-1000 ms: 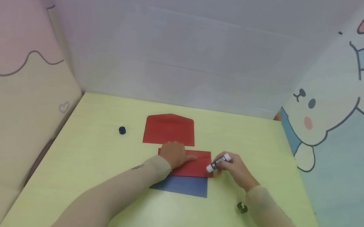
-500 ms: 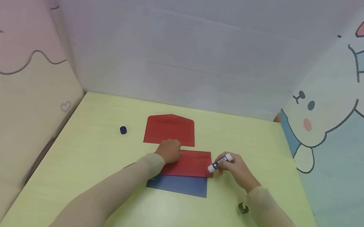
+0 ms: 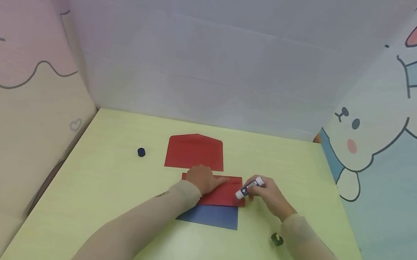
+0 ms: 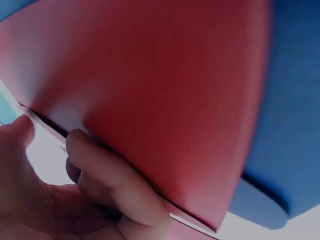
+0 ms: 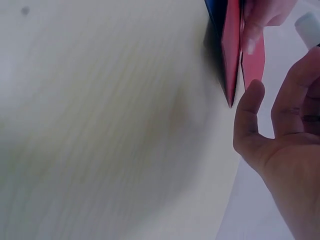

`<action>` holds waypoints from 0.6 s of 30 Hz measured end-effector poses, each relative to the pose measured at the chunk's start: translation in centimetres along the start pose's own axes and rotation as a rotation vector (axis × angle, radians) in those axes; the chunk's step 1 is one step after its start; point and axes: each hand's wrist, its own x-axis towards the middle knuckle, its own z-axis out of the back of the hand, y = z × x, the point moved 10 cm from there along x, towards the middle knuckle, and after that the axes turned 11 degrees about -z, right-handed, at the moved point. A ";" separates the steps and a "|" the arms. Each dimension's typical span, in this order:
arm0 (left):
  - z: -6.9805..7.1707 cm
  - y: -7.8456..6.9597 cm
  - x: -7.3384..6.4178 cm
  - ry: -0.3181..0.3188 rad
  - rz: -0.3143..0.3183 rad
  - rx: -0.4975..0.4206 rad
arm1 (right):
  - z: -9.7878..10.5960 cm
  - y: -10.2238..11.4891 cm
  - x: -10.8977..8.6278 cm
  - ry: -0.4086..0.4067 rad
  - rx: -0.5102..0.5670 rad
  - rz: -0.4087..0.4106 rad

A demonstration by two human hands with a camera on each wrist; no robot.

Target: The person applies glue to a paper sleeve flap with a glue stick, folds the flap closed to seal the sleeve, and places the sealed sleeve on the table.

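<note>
In the head view, my left hand (image 3: 201, 180) lies on a red envelope (image 3: 229, 195), its thumb stretched to the right across it. Blue paper (image 3: 216, 217) shows beneath that envelope's near edge. From the left wrist view, curled fingers (image 4: 117, 175) touch the envelope's far edge; whether they pinch it is unclear. My right hand (image 3: 269, 196) holds a white glue stick with a dark label (image 3: 250, 187), tilted over the envelope's right end. The right wrist view shows only part of the glue stick (image 5: 308, 29).
Farther back lies a second red envelope (image 3: 195, 154) with its pointed flap up. To its left sits a small dark blue cap (image 3: 141, 152). A small dark, notched object (image 3: 277, 239) is beside the right forearm. Printed walls enclose the pale yellow table (image 3: 183, 255).
My left hand slid left along the red envelope, then came back right with the thumb extended again. The right hand and glue stick have hardly moved.
</note>
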 end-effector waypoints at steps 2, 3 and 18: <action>-0.1 -0.1 0.2 -0.020 -0.011 0.033 | -0.2 0.2 0.1 0.010 0.008 0.004; -0.2 -0.1 0.3 -0.028 -0.015 0.039 | -0.3 0.2 0.2 0.012 0.011 0.001; 0.9 1.9 -0.2 -0.084 -0.067 -0.174 | 0.0 -1.0 0.1 -0.002 -0.002 -0.021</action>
